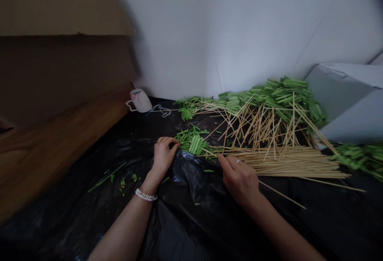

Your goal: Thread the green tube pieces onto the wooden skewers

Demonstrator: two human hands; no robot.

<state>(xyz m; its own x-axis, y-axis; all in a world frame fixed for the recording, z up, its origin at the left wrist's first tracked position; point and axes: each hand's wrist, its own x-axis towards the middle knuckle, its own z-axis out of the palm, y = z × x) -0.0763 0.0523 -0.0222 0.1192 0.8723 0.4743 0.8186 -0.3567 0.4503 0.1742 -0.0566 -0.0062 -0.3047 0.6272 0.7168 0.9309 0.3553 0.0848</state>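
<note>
Several short green stalk pieces (pixel 196 145) sit side by side in a row at the tip of a thin wooden skewer (pixel 281 193). My right hand (pixel 241 177) is closed round that skewer, whose back end sticks out past the wrist. At the left edge of a small heap of loose cut green stalks (pixel 183 134), my left hand (pixel 164 153) has thumb and forefinger pinched together. Whatever is between those fingertips is too small to make out. Beyond my right hand lies a thick bundle of bare skewers (pixel 299 163).
Filled skewers are stacked in a long green pile (pixel 281 95) along the wall. A white mug (pixel 140 101) and tangled string (pixel 161 110) are at back left. Black plastic sheeting (pixel 185 221) covers the surface. Boxes flank it: cardboard (pixel 66 65) left, white (pixel 347 97) right.
</note>
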